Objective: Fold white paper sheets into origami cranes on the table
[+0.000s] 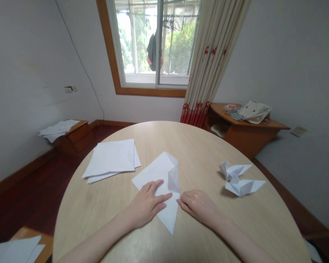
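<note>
A partly folded sheet of white paper (pixel 156 171) lies on the round wooden table (pixel 208 146), one point facing me and a creased flap raised along its right side. My left hand (pixel 146 204) rests flat on the paper with fingers spread, pressing it against the tabletop. At the paper's right edge, my right hand (pixel 199 204) is closed, its fingertips pinching the edge near the flap. To the right sit folded white paper figures (pixel 242 187), apart from both hands.
A stack of white paper (pixel 112 157) lies at the table's left. Beyond the table are a low drawer cabinet (pixel 78 137) with papers, a window, a curtain (pixel 208 65) and a corner desk (pixel 244 137) holding a cloth bag (pixel 254 111). More sheets (pixel 19 248) lie at lower left.
</note>
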The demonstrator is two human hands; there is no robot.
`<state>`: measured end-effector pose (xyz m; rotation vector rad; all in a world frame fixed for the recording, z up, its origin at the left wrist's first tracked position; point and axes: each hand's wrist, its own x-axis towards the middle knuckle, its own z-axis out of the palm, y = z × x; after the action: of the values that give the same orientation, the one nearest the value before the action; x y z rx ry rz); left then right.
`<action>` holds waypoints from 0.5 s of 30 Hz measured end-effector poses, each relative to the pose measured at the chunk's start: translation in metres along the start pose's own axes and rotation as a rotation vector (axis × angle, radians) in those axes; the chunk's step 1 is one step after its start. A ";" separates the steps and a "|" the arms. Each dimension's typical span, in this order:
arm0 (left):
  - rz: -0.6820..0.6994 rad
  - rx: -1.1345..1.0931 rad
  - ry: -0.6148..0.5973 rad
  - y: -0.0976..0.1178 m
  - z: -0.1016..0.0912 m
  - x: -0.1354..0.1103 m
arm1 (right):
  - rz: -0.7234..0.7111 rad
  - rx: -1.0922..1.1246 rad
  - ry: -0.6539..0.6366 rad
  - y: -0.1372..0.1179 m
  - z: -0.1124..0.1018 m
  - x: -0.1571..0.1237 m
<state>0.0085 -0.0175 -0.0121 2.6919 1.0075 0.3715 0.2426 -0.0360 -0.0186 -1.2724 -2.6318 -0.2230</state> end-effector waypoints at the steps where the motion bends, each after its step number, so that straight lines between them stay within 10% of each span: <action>1: -0.003 -0.005 0.002 0.000 0.000 0.000 | -0.009 0.017 0.001 -0.001 0.000 -0.001; 15: 0.008 -0.019 0.045 -0.002 0.002 0.000 | -0.173 0.170 0.019 -0.022 -0.007 -0.007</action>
<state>0.0082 -0.0160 -0.0141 2.6832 1.0006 0.4432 0.2297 -0.0564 -0.0148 -0.9860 -2.6798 -0.0356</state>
